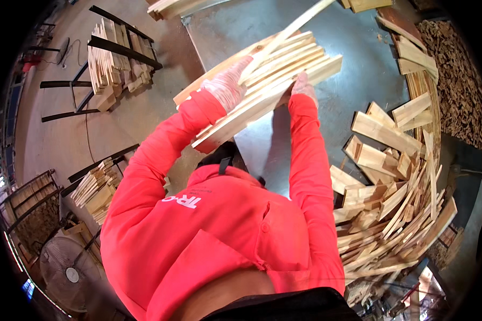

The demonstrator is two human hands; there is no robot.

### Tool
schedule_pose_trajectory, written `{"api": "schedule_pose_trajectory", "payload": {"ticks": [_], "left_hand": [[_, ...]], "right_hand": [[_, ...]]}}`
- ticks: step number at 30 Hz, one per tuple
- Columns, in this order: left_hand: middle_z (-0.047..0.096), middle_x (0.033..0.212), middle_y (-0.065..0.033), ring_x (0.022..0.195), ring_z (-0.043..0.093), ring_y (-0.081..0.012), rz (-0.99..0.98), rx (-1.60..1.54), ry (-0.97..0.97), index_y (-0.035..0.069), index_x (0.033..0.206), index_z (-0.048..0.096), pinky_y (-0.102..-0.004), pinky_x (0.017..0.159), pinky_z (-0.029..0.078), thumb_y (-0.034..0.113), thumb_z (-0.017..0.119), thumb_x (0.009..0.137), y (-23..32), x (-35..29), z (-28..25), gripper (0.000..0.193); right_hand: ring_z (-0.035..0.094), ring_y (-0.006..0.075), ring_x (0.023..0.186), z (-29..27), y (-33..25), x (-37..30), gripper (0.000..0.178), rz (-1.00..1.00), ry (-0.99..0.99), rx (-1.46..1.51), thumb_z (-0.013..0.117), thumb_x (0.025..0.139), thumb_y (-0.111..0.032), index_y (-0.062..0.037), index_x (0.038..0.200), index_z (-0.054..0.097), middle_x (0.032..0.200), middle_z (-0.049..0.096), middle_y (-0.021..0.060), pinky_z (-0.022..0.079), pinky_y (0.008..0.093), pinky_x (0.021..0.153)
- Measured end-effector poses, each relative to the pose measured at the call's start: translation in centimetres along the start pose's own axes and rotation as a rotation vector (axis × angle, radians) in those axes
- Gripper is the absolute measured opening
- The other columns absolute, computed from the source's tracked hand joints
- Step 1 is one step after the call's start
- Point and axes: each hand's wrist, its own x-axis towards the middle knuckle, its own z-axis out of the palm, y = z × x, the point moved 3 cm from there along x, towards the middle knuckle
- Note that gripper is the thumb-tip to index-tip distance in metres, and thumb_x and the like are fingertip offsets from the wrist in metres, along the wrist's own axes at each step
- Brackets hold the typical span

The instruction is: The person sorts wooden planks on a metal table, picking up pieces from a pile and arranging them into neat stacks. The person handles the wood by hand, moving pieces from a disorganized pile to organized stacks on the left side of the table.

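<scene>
Left hand [226, 88] lies over a stack of long, flat, pale wooden boards [268, 88], fingers against a thin, pale wooden strip [292, 28] cut off by the upper edge; I cannot tell whether it grips. Right hand [304, 90] grasps the stack's near side, most fingers hidden. The long axis slants from lower left of the left hand to upper right beyond the right.

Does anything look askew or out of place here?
Yes: one long thin strip slants over the boards beside the left hand, at odds with their direction. At right, wood pieces lie jumbled in a heap.
</scene>
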Motion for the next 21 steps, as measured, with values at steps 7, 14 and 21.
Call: {"api": "schedule_pose_trajectory", "payload": {"ticks": [7,14,21], "left_hand": [[0.061,0.119,-0.0103,0.109,0.058,-0.0197,-0.029,-0.629,-0.107,0.000,0.138,0.043,-0.0311,0.098,0.045,0.005,0.062,0.078,-3.4,-0.6,0.6,0.063],[0.053,0.125,-0.0223,0.120,0.051,-0.0312,0.433,0.214,-0.246,-0.003,0.134,0.044,-0.0387,0.107,0.037,0.036,0.067,0.079,5.8,-6.6,9.9,0.071],[0.062,0.120,-0.0116,0.107,0.061,-0.0220,0.611,-0.104,0.072,0.002,0.135,0.049,-0.0319,0.097,0.046,0.017,0.064,0.090,4.7,-3.2,7.6,0.050]], "right_hand": [[0.064,0.0293,0.090,-1.1,1.7,-4.2,0.039,0.004,-0.132,0.982,0.052,0.094,-0.043,-0.0051,0.100,0.059,0.094,0.066,0.0147,0.052,0.0375,0.078],[0.063,0.0316,0.098,-1.8,4.2,-8.7,0.046,-0.244,-0.663,1.234,0.070,0.082,-0.021,0.0055,0.117,0.056,0.104,0.064,0.0193,0.051,0.0420,0.092],[0.065,0.0270,0.098,-10.0,14.6,-6.9,0.058,-0.251,-0.755,0.965,0.075,0.079,-0.030,0.0048,0.122,0.057,0.107,0.067,0.0157,0.052,0.0394,0.091]]}}
